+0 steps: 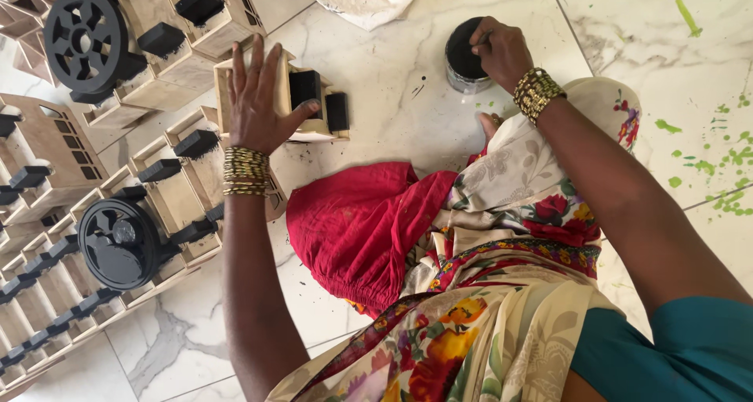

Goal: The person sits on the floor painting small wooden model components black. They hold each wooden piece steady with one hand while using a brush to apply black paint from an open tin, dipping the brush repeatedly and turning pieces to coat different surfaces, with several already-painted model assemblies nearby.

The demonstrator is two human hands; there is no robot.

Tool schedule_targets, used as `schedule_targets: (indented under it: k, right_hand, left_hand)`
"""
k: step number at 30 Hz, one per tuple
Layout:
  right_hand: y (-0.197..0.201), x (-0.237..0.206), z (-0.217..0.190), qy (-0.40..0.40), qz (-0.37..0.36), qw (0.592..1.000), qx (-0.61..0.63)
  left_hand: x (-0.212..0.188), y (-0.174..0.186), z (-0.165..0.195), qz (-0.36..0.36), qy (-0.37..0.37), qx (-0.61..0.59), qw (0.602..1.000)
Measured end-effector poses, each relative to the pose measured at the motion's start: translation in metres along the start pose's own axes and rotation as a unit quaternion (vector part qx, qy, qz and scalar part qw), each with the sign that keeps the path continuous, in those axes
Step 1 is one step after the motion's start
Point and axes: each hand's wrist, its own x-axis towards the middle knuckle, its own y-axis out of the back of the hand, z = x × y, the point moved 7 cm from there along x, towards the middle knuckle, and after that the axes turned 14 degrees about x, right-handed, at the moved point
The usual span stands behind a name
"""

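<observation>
- On the marble floor (392, 72), just ahead of the person's knees, a small wooden piece (286, 96) with black-painted blocks stands on its side; everything below is placed relative to it.
- Left hand (255, 96): laid flat on the near face of the wooden piece, fingers spread and straight, thumb hooked round the edge by a black block. It presses rather than grips, seemingly to hold the piece steady and keep the palm off the painted parts.
- Right hand (498, 49): well to the right of the wooden piece, fingers curled closed over the mouth of a small round tin (464, 61). It seems to pinch something thin, perhaps a brush handle, but this is too small to tell.
- Small round tin: its inside shows black, matching the blocks' colour, likely paint. It stands upright within easy reach of that hand.
- Left of the wooden piece, more wooden parts (149, 174) of the same kind lie in rows, with black blocks facing up and two black spoked wheels (85, 37) among them, apparently laid out apart so that painted faces touch nothing.
- Below the wooden piece, red cloth (357, 225) covers the knee.
- Far right of it, green splashes (725, 167) mark the floor.
</observation>
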Motion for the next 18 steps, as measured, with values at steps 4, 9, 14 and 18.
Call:
schedule_targets:
  k: [4, 9, 14, 18]
  right_hand:
    - [0.033, -0.006, 0.011, -0.026, 0.122, 0.985, 0.119]
    - [0.067, -0.029, 0.04, -0.22, 0.248, 0.839, 0.431]
    - [0.072, -0.031, 0.039, -0.231, 0.252, 0.803, 0.487]
    - [0.071, -0.032, 0.049, -0.245, 0.259, 0.778, 0.517]
  left_hand:
    - [-0.002, -0.002, 0.007, 0.044, -0.001, -0.046, 0.998]
    - [0.005, -0.012, 0.002, 0.086, 0.027, -0.045, 0.995]
    - [0.013, -0.028, -0.019, 0.088, 0.138, -0.141, 0.976]
    - [0.008, -0.027, -0.061, 0.138, 0.168, -0.332, 0.918]
